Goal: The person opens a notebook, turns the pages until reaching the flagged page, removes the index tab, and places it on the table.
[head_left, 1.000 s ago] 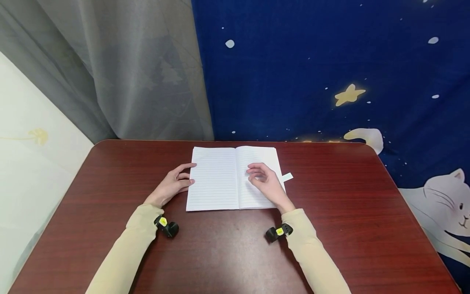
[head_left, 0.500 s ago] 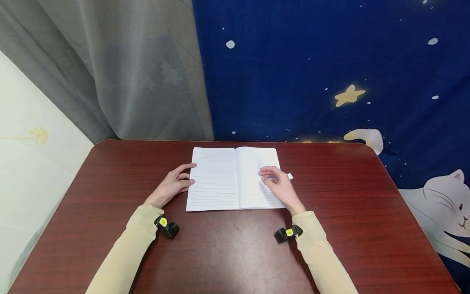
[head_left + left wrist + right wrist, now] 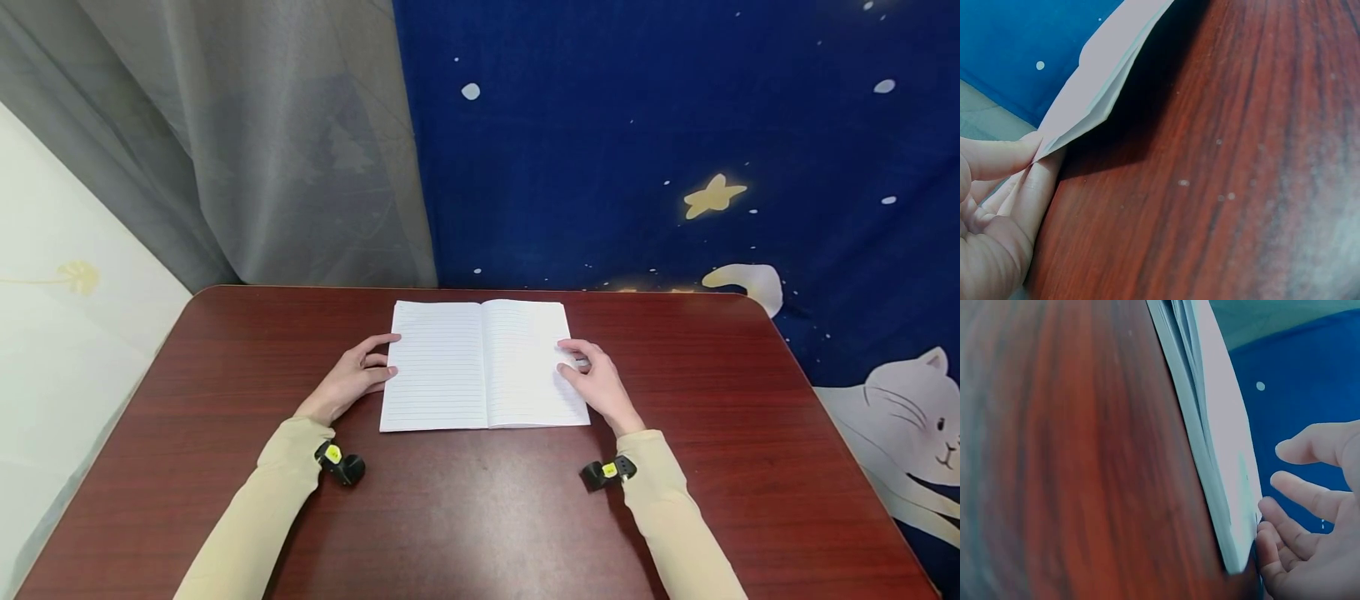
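Note:
An open notebook (image 3: 438,367) with lined white pages lies on the dark red wooden table, its right-hand page arching slightly near the spine. At its left edge my left hand (image 3: 348,379) pinches the pages and cover, thumb above and fingers below, as the left wrist view shows. My right hand (image 3: 600,383) is at the right edge with its fingers loosely bent. In the right wrist view the thumb and index finger stand apart, while the lower fingertips (image 3: 1266,528) meet the notebook's edge. The right hand covers the white strip at that side.
The table (image 3: 465,517) has rounded far corners and a back edge just behind the notebook. Beyond it hang a grey curtain (image 3: 300,167) and a blue cloth (image 3: 600,125) with stars and a cat. A pale wall (image 3: 75,350) borders the left.
My right hand has moved right, from over the right-hand page to its outer edge, now covering the white strip that stuck out there. My left hand and the notebook have stayed put.

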The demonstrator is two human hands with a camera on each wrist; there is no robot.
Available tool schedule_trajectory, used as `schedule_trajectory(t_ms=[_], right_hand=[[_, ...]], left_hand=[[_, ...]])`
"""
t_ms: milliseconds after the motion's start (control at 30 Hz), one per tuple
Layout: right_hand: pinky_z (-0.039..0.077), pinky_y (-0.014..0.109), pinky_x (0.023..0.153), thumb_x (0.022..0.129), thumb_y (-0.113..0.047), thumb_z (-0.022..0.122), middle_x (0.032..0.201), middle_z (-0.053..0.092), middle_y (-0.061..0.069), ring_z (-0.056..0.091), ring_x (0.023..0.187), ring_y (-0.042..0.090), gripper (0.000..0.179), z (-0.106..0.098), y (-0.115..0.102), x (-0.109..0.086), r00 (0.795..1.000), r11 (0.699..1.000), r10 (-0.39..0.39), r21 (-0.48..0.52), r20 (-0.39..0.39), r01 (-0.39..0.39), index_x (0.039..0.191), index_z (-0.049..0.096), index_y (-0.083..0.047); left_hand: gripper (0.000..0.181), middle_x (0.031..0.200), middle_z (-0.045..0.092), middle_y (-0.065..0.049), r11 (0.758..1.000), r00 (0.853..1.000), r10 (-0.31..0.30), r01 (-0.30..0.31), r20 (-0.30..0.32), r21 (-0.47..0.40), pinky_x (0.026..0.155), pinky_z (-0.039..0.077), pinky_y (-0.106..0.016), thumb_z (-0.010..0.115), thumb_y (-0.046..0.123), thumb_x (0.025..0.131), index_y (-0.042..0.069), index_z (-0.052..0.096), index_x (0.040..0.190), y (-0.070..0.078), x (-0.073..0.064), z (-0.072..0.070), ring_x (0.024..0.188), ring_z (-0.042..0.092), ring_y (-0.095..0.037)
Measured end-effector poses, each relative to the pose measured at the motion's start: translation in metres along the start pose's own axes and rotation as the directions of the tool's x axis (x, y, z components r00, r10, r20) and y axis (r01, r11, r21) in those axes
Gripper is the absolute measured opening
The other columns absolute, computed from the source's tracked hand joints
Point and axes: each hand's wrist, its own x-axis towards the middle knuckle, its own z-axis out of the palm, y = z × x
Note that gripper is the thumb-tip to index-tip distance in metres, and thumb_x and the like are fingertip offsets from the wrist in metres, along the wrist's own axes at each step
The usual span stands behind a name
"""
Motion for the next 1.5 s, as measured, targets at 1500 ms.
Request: schedule_trajectory(t_ms=[1500], right_hand=[[0.048,0.033,0.081,0.086,0.002,0.067,0.104,0.064,0.017,0.060,0.094,0.026,0.033,0.004,-0.001,0.006,0.998,0.996,0.029,0.081,-0.061,-0.024,0.119,0.068,-0.004]], left_hand=[[0.060,0.103,0.058,-0.019,1.000,1.000,0.003,-0.003,0.001,-0.003,0.076,0.051,-0.025,0.059,-0.001,0.094,0.010,0.036,0.148,0.003,-0.003,0.000,0.086,0.059,-0.015]])
